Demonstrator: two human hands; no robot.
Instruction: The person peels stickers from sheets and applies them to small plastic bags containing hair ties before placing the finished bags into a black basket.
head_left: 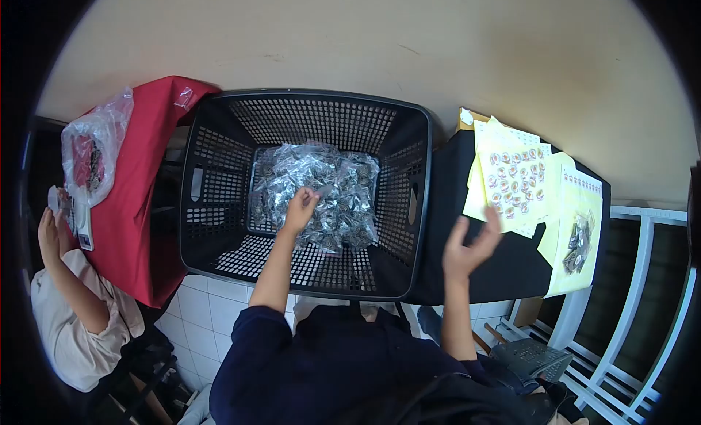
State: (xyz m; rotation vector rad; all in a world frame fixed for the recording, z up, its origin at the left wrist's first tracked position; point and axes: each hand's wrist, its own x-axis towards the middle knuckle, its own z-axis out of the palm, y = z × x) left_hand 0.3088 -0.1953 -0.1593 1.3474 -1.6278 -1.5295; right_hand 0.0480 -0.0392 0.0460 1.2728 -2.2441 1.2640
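My left hand (301,212) reaches over the black plastic basket (307,96), finger and thumb closed on a small clear plastic packet (321,192). Beneath it in the basket lies a heap of similar shiny packets (343,213) with dark coiled contents; what exactly they are is too small to tell. My right hand (471,250) is raised beside the basket over a black cloth, fingers apart and nothing visible in them. Its fingertips are near the lower edge of a yellow-backed sticker sheet (520,182) with rows of small oval labels.
More sheets and a pile of packets (578,242) rest on the right-hand black table. At left, a red-covered table (150,198) bears a clear plastic bag (95,151) of dark items. Another person's hands (55,231) are beside it. A beige wall stands behind the basket.
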